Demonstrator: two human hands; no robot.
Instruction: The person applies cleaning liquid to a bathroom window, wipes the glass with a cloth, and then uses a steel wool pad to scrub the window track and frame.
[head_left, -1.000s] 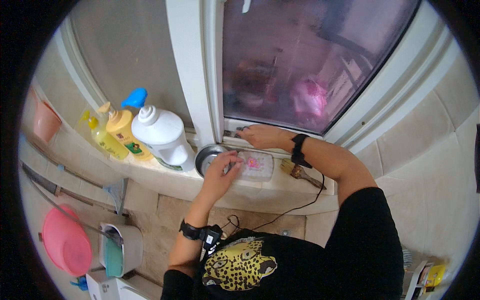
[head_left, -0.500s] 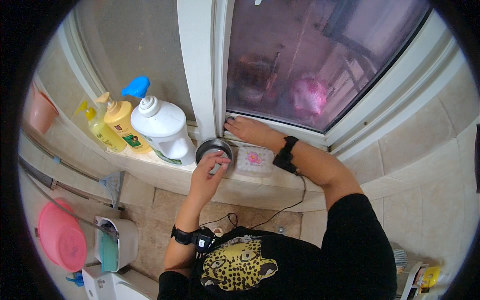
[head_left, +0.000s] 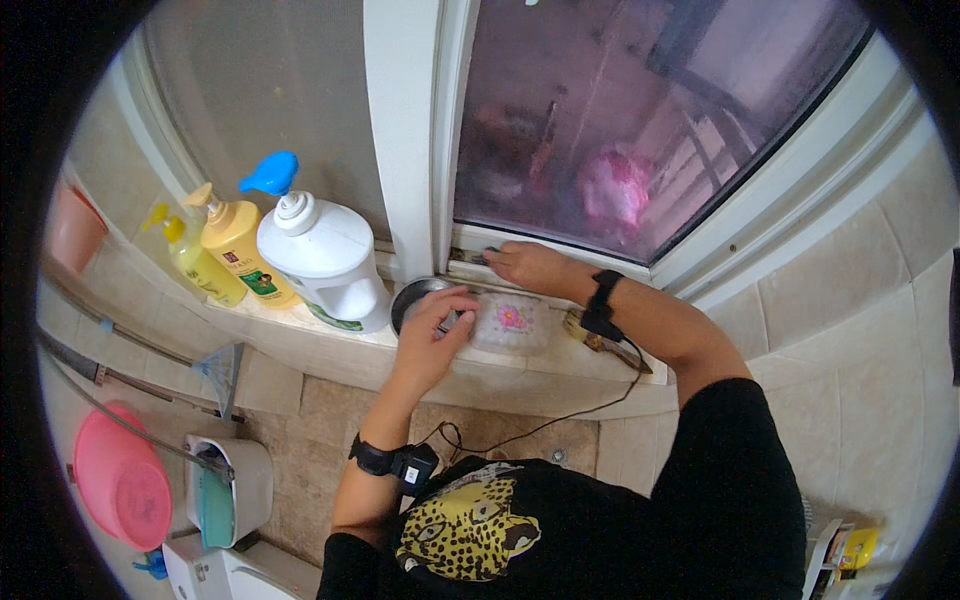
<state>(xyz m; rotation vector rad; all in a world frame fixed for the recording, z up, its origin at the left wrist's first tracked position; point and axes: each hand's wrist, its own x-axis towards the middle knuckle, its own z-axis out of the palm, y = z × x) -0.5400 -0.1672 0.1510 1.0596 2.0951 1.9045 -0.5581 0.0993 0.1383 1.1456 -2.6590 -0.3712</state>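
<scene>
My right hand [head_left: 527, 268] is at the bottom track of the window frame [head_left: 470, 245]. Its fingertips are pinched on a small dark thing I cannot make out. My left hand [head_left: 436, 330] hangs over a round metal bowl [head_left: 408, 297] on the tiled sill, its thumb apart from its loosely bent fingers, with nothing visible in them. Beside the bowl sits a whitish, semi-clear box with a pink flower on its lid [head_left: 512, 322]. Partly under my right wrist lies what looks like a brush with pale bristles and a brown handle [head_left: 622, 353].
Left on the sill stand a large white pump bottle [head_left: 318, 245], a yellow-orange pump bottle [head_left: 243, 250] and a pale yellow one [head_left: 203, 265]. A pink basin [head_left: 122, 475] and a light bin [head_left: 255, 480] are lower left. A cable [head_left: 560, 420] hangs from my right wrist.
My right hand has slid right along the window track, away from the upright frame. My left hand has shifted slightly right over the bowl. The brush-like thing has come into sight.
</scene>
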